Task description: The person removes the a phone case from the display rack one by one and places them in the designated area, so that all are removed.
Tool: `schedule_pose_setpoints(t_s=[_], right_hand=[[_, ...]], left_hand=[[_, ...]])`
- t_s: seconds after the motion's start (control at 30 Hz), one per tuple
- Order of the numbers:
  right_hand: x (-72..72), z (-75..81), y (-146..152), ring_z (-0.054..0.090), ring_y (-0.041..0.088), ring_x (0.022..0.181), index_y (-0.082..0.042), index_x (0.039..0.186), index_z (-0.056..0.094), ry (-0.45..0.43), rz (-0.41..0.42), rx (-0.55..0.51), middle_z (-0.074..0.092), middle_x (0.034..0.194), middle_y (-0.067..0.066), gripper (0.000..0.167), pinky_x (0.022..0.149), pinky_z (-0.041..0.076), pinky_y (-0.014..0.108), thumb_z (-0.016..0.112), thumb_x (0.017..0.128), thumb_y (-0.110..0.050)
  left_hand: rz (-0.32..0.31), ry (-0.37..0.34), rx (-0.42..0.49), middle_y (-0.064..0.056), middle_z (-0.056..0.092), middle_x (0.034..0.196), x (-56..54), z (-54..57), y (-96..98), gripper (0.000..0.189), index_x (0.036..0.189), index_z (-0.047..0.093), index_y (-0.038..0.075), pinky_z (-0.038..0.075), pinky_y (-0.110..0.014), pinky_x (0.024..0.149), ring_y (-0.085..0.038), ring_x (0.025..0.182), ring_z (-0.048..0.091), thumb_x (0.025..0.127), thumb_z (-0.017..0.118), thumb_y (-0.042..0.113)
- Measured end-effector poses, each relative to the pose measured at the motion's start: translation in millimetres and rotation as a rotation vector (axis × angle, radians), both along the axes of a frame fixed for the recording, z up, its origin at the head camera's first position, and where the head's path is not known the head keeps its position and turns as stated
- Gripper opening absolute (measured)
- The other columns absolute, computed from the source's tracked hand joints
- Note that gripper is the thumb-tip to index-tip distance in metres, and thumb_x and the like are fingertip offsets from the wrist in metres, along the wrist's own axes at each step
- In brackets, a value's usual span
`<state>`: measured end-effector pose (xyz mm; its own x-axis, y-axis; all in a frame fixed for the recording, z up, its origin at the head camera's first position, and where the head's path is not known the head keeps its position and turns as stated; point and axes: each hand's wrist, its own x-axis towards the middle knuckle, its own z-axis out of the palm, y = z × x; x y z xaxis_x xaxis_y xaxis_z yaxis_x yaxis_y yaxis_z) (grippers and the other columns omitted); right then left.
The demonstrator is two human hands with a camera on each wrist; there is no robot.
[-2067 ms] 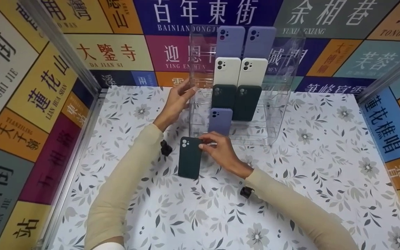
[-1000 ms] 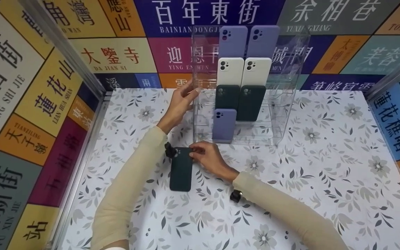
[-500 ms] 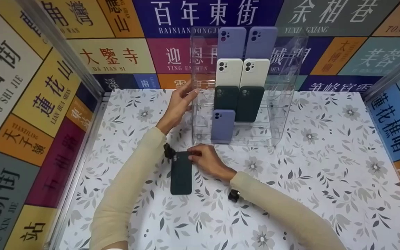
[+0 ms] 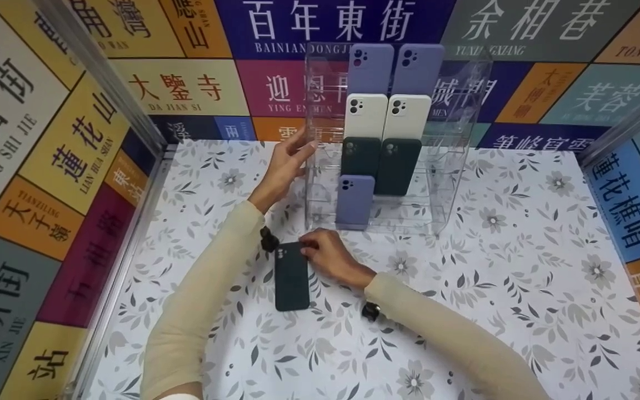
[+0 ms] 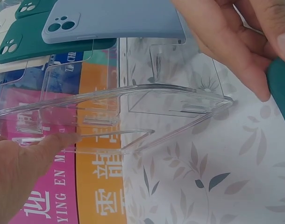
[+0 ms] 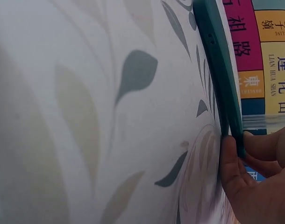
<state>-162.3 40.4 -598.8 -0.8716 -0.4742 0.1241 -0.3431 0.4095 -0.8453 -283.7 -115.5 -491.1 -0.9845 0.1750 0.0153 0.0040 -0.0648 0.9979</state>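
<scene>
In the head view my right hand (image 4: 328, 256) pinches a dark green phone case (image 4: 292, 278) by its upper right edge, low over the patterned tabletop. The right wrist view shows the case (image 6: 219, 70) edge-on between thumb and fingers (image 6: 233, 168). My left hand (image 4: 286, 169) holds the left side panel of a clear acrylic display rack (image 4: 436, 205), and its fingers (image 5: 53, 147) show at the panel in the left wrist view. On the rack stand purple cases (image 4: 370, 69) on top, then white cases (image 4: 365, 115), dark green cases (image 4: 399, 166), and one purple case (image 4: 355, 203) at lower left.
White leaf-and-flower patterned cloth (image 4: 520, 289) covers the table. A wall of coloured panels with large characters (image 4: 331, 22) rises behind the rack, and similar panels (image 4: 48, 194) flank the left and right. A metal rail (image 4: 123, 266) runs along the left edge.
My right hand has brought the dark green case down and nearer me, away from the rack's front, then held it almost still. My left hand stays at the rack's side.
</scene>
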Motion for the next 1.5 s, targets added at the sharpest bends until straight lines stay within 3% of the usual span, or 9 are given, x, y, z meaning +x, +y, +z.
schedule_pose_setpoints(t_s=[0.07,0.23,0.3,0.57,1.1,1.3,1.5], right_hand=[[-1.9,-7.8,3.9,0.073,0.024,0.095,0.000,0.103,0.084,0.037,-0.007,0.002,0.080,0.097,0.009,0.012,0.087,0.059,0.041,0.074,0.097,0.000],[2.4,-5.8,16.8,0.072,0.026,0.095,0.003,0.108,0.083,0.068,-0.042,-0.013,0.078,0.101,0.013,0.015,0.087,0.060,0.041,0.074,0.098,-0.004],[6.6,4.6,22.5,0.071,0.026,0.092,0.006,0.111,0.081,0.048,-0.053,-0.018,0.076,0.100,0.014,0.015,0.084,0.061,0.040,0.075,0.098,-0.001],[8.6,21.0,54.1,0.072,0.023,0.093,0.008,0.116,0.079,0.004,-0.082,-0.060,0.074,0.103,0.014,0.018,0.085,0.061,0.032,0.077,0.101,-0.002],[1.7,50.6,103.5,0.074,0.027,0.095,0.007,0.114,0.080,0.103,-0.145,-0.091,0.074,0.104,0.014,0.016,0.085,0.063,0.035,0.079,0.099,0.002],[-2.7,62.9,117.4,0.075,0.028,0.099,0.006,0.117,0.079,0.130,-0.157,-0.079,0.075,0.109,0.016,0.017,0.088,0.063,0.040,0.078,0.102,-0.002],[-10.4,73.5,125.9,0.075,0.027,0.099,0.006,0.118,0.080,0.157,-0.176,-0.057,0.074,0.111,0.014,0.019,0.087,0.062,0.033,0.080,0.101,-0.003]], left_hand=[[-0.003,-0.003,-0.002,-0.016,0.054,0.165,0.0,0.5,0.3,0.064,0.171,0.043,0.019,0.050,-0.068,0.113,-0.033,0.148,0.055,0.112,0.066,0.026],[-0.006,-0.007,0.004,-0.015,0.054,0.165,-0.3,-0.1,1.6,0.064,0.171,0.042,0.017,0.047,-0.071,0.114,-0.034,0.150,0.054,0.112,0.066,0.025],[-0.005,-0.004,0.004,-0.016,0.053,0.165,-0.6,-1.0,1.7,0.064,0.171,0.042,0.016,0.046,-0.073,0.114,-0.035,0.150,0.053,0.112,0.066,0.024],[0.016,-0.013,-0.007,-0.015,0.056,0.162,0.6,-1.5,0.5,0.065,0.171,0.043,0.018,0.045,-0.074,0.114,-0.035,0.149,0.054,0.111,0.067,0.026],[0.012,-0.009,-0.015,-0.016,0.056,0.162,1.3,0.1,2.0,0.066,0.172,0.041,0.020,0.045,-0.075,0.114,-0.036,0.150,0.054,0.111,0.067,0.028],[0.012,-0.030,0.019,-0.015,0.056,0.162,0.7,1.4,2.2,0.065,0.171,0.042,0.016,0.052,-0.065,0.112,-0.033,0.149,0.054,0.112,0.066,0.025],[0.010,-0.029,0.022,-0.018,0.054,0.163,1.0,0.4,1.7,0.064,0.171,0.041,0.015,0.053,-0.064,0.112,-0.034,0.149,0.054,0.113,0.065,0.023]])
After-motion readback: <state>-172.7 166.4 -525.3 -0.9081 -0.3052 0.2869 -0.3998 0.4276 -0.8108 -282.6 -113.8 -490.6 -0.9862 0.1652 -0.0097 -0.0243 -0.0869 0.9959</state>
